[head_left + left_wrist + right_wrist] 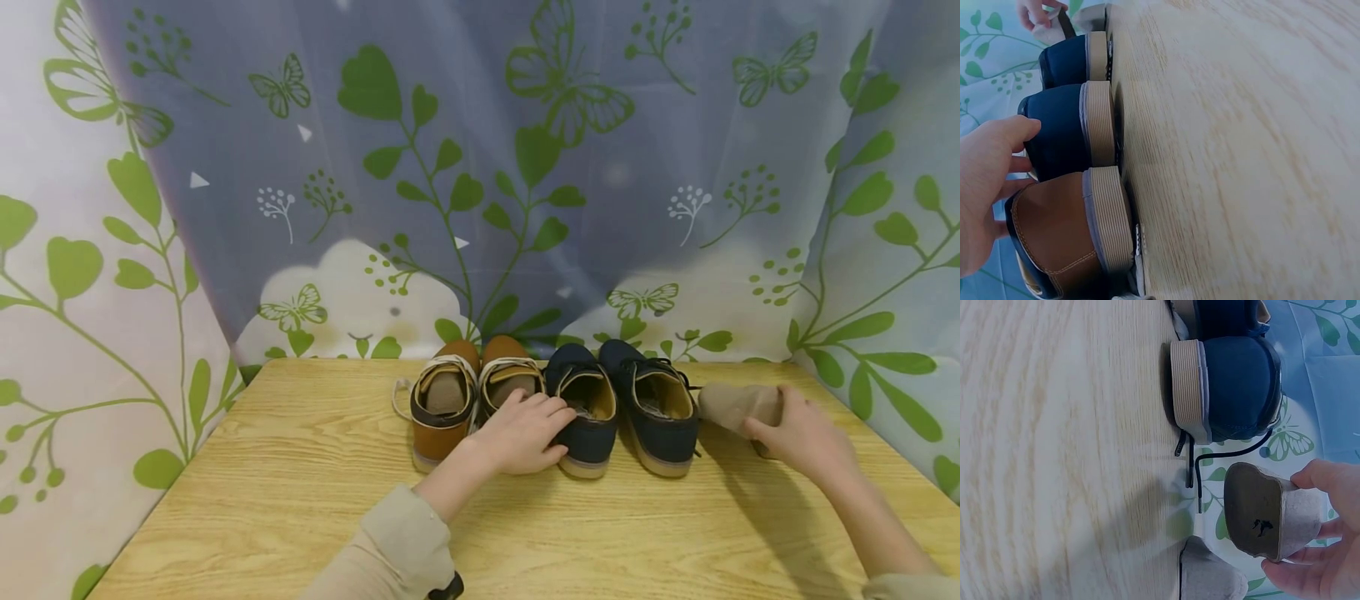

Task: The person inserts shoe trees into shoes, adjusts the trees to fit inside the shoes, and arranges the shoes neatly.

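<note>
My right hand (813, 437) grips a hollow grey-beige moulded shoe insert (1254, 512), its open end showing in the right wrist view. A second insert (1210, 575) lies just below it on the table, mostly hidden in the head view. Over the heels of the middle shoes is my left hand (521, 433). Its thumb touches the heel of a navy shoe (1057, 134), and its fingers extend behind the heels, partly hidden by the neighbouring brown shoe (1054, 222). Another navy shoe (663, 433) stands nearest my right hand, with a dark lace trailing from it.
The left brown shoe (442, 429) stands at the row's end, its pale lace hanging over the side. Greyish-brown shapes fill both brown shoes. All the shoes stand heel-forward on a wood-grain table (300, 500), close to a patterned curtain (480, 167) at the back.
</note>
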